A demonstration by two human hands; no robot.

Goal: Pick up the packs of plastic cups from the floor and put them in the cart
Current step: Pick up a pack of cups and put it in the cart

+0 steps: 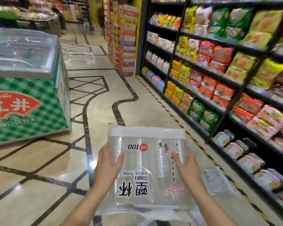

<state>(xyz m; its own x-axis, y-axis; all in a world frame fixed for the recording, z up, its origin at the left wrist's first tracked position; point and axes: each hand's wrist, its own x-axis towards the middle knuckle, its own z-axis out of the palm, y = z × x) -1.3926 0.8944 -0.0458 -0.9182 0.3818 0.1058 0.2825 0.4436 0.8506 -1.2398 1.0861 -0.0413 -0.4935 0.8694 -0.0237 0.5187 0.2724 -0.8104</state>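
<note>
You hold a clear pack of plastic cups (145, 170) in front of you, above the tiled floor (39, 185) of a supermarket aisle, its printed label facing up and upside down to you. Your left hand (109, 167) grips the pack's left edge, thumb on top and fingers wrapped underneath. Your right hand (186, 167) holds the right edge the same way, thumb pressed on the face and fingers out of sight beneath. A second pack of cups (219, 181) lies on the floor just right of your right forearm, close to the yellow-and-black hazard tape (155, 98) that runs along the foot of the shelves (222, 75). Those black shelves, stacked with bright bags of instant noodles, fill the right side. A green-checked chest freezer (28, 101) with a glass lid stands well off to your left.
</note>
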